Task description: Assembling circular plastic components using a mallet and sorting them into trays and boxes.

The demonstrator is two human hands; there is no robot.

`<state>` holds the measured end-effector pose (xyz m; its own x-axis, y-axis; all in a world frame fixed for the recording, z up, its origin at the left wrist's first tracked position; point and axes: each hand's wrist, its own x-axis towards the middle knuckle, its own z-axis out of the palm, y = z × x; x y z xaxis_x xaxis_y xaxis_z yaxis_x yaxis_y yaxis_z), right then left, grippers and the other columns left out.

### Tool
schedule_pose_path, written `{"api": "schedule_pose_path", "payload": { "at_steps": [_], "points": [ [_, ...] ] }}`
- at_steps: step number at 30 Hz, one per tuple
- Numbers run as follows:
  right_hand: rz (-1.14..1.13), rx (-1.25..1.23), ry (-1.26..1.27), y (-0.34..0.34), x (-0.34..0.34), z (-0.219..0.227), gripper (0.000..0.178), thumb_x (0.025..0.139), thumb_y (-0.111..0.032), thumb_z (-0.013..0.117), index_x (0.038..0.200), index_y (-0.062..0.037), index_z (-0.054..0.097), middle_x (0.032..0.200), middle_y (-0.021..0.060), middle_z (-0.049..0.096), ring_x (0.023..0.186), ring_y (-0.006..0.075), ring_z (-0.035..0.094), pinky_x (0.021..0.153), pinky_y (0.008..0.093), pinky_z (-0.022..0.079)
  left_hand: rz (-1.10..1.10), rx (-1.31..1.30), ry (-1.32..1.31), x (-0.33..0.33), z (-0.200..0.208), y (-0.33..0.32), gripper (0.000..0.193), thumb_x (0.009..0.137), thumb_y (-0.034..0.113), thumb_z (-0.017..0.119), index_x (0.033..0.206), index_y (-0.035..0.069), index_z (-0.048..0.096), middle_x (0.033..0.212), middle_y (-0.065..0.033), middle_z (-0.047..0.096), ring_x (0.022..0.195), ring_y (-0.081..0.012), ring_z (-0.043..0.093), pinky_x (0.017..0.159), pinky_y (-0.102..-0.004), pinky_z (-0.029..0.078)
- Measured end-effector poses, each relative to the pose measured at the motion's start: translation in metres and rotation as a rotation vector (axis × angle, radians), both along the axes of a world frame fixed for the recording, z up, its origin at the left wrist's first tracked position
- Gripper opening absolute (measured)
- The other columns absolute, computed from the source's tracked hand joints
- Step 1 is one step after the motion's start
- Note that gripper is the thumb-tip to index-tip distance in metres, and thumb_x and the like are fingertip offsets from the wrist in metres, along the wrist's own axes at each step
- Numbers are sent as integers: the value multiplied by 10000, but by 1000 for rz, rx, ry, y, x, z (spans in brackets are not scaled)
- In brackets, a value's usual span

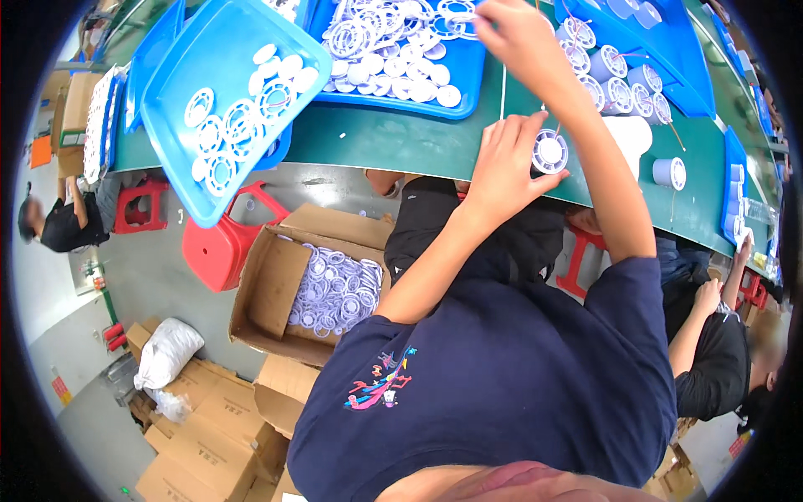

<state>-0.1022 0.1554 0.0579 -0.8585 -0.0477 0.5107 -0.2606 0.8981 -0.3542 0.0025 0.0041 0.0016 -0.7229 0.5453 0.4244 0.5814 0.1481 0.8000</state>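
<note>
My left hand (508, 167) is closed around a white plastic cylinder (549, 152) at the near edge of the green table. The round slotted end of that cylinder faces up, with a thin wire at its rim. Farther off, my right hand (523, 42) reaches over the right side of a blue tray (393, 107). Its thumb and fingers pinch the edge of a white slotted ring (458, 23). Loose white rings and small round discs (401, 71) fill this tray.
A second blue tray (163, 109) with rings and discs tilts over the table's left edge. Wired cylinders (619, 92) stand at right, near a lone cylinder (669, 173). Below are a carton of rings (242, 314) and a red stool (213, 251). People sit at both sides.
</note>
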Motion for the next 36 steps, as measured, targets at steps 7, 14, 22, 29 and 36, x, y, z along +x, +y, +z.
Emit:
{"api": "schedule_pose_path", "payload": {
  "at_steps": [7, 14, 22, 29, 36],
  "points": [
    [-473, -1009, -56, -5, 194, 12, 212, 1013, -28, 664, 1222, 6, 666, 898, 25, 668, 782, 85, 647, 682, 241, 539, 206, -63, 88, 2, -3, 9, 844, 729, 359, 920, 1394, 4, 540, 1183, -173, 571, 1085, -369, 555, 930, -481, 426],
    [-669, -620, -247, -13, 239, -21, 291, 923, -68, 774, 1176, 32, 669, 1096, 109, 631, 780, 145, 675, 674, 277, 537, 107, -64, 125, -6, -4, 6, 948, 724, 373, 950, 1460, -13, 494, 1224, -180, 531, 1110, -354, 518, 968, -464, 429],
    [-565, -67, -94, -8, 230, -34, 573, 824, -229, 872, 1282, -11, 606, 1223, 174, 600, 956, 330, 672, 801, 404, 554, -39, -131, 30, -4, 2, -2, 770, 725, 290, 939, 1387, 109, 590, 1175, -153, 517, 1057, -338, 536, 926, -441, 454],
    [-480, -337, -14, -35, 218, 1, 568, 760, -74, 845, 1278, 28, 637, 1208, 154, 598, 1028, 262, 653, 783, 320, 565, -79, -65, -70, -5, 0, -9, 701, 707, 157, 895, 1325, 44, 584, 1225, -170, 559, 1128, -382, 570, 944, -454, 469],
    [-582, -394, -42, -58, 197, -10, 562, 753, -215, 887, 1177, 54, 635, 1154, 202, 573, 1032, 382, 625, 872, 454, 532, 200, -38, -3, 27, -5, 6, 704, 682, 203, 930, 1267, 27, 581, 1187, -184, 579, 1115, -393, 576, 911, -487, 460]
  ]
}}
